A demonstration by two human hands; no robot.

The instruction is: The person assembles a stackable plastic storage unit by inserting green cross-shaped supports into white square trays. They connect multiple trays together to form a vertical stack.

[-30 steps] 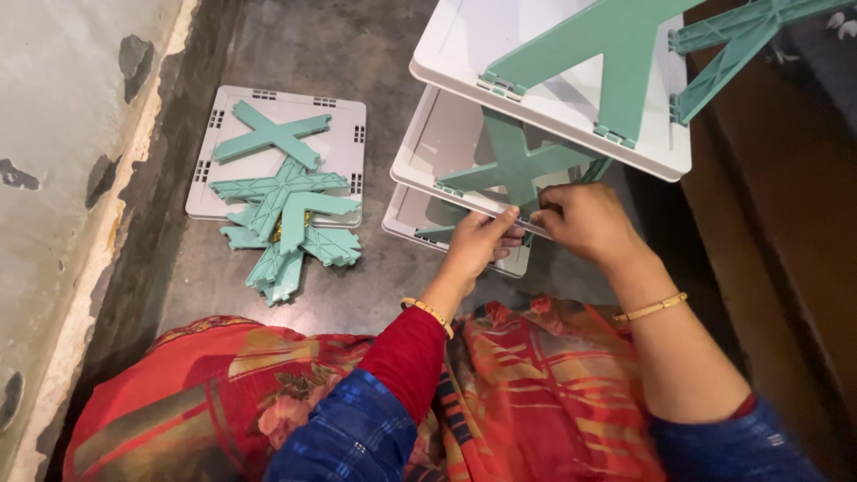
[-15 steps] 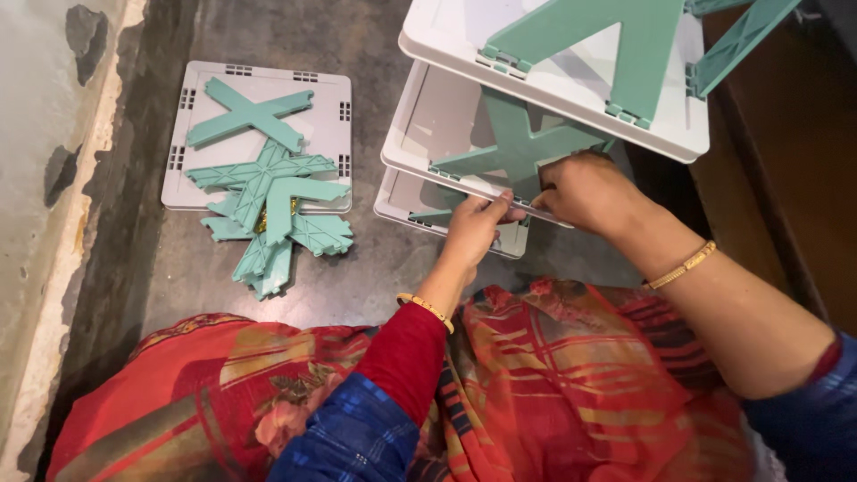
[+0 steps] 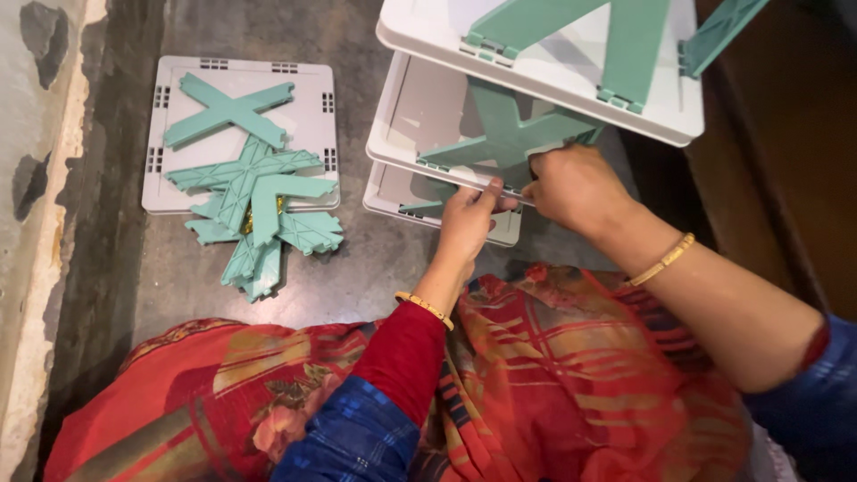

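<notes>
A rack of three stacked white plastic trays (image 3: 406,98) stands on the floor ahead of me, with green X-shaped cross braces (image 3: 509,138) between the tiers. My left hand (image 3: 469,223) grips the front rim of the middle tray near its corner. My right hand (image 3: 576,183) is closed around the lower end of a green brace at that same rim. Both wrists wear gold bangles.
A separate white tray (image 3: 312,116) lies flat on the dark floor to the left, with several loose green cross braces (image 3: 254,201) piled on and over it. A pale wall (image 3: 36,178) runs along the left. Dark wooden furniture (image 3: 786,152) stands at the right. Red patterned cloth (image 3: 553,375) covers my lap.
Both hands have shifted slightly along the middle tray's front rim, my right hand closing on the green brace end. The view has moved closer to the rack.
</notes>
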